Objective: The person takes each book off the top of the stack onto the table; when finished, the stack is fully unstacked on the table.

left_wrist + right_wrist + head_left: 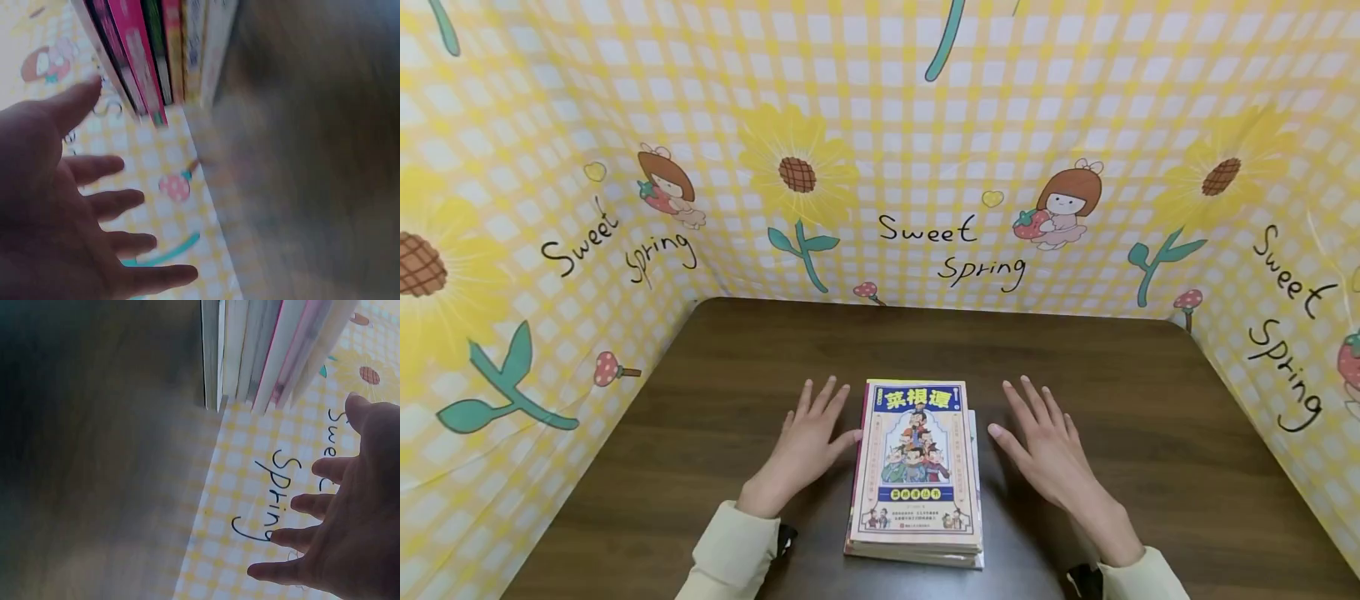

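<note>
A stack of several books (917,521) lies on the dark wooden table. The top one has a cream cover with blue bands, yellow Chinese characters and cartoon figures. Left of the stack, my left hand (805,450) has its fingers spread, the thumb tip close to the books' edge; whether it touches is unclear. To the right, my right hand (1054,458) is also spread, apart from the stack. Coloured spines (139,56), one bright pink, show in the left wrist view. Pale page edges (250,350) face the right hand in the right wrist view. Neither hand holds anything.
The brown wood-grain table (925,342) extends around the books. A yellow checked cloth (880,167) with sunflowers, cartoon girls and "Sweet Spring" lettering encloses its back and both sides. Pale sleeves (733,550) and dark wrist bands show at the bottom of the head view.
</note>
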The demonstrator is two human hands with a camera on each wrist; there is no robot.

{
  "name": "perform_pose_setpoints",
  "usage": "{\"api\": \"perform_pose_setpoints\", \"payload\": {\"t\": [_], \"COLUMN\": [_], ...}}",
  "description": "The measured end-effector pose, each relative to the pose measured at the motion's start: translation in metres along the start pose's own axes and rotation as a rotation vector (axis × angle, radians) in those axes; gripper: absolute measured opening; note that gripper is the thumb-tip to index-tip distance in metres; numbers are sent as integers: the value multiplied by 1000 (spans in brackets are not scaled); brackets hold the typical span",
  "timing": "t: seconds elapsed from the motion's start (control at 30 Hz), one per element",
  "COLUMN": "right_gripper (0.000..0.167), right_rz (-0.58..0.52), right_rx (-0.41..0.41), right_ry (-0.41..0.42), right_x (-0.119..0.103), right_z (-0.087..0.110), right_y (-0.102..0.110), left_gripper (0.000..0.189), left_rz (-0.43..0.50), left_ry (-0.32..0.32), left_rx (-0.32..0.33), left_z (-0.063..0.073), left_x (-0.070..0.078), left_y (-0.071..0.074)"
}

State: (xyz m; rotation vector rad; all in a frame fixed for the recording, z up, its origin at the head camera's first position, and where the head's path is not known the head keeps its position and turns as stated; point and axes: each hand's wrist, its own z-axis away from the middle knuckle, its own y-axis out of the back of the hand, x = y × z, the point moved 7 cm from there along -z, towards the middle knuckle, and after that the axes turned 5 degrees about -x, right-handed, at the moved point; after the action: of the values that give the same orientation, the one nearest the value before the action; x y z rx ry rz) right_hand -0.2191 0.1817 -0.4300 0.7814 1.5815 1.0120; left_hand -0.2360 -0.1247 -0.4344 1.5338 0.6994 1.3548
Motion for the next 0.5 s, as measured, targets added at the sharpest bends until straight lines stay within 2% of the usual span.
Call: {"api": "perform_pose_setpoints", "payload": {"t": [0.07, 0.13, 0.27, 0.37, 0.5], "right_gripper": [69, 68, 70, 74, 79], "right_rz": [-12, -55, -215, -327, -399], "right_rx": [-2, -17, -99, -178, -253], "right_ry": [14, 29, 56, 53, 19], "right_x": [-4, -8, -17, -23, -28], "right_z": [2, 4, 11, 15, 18], "right_y": [-4, -9, -24, -34, -44], "left_gripper": [72, 73, 76, 74, 65], "left_rz": [66, 174, 414, 540, 662], "left_ry": [6, 25, 69, 80, 98], "left_rx": [-14, -51, -118, -102, -59], "left_z": [2, 4, 6, 6, 5], "left_x": [6, 10, 15, 17, 13], "left_y": [-8, -18, -34, -37, -37]}}
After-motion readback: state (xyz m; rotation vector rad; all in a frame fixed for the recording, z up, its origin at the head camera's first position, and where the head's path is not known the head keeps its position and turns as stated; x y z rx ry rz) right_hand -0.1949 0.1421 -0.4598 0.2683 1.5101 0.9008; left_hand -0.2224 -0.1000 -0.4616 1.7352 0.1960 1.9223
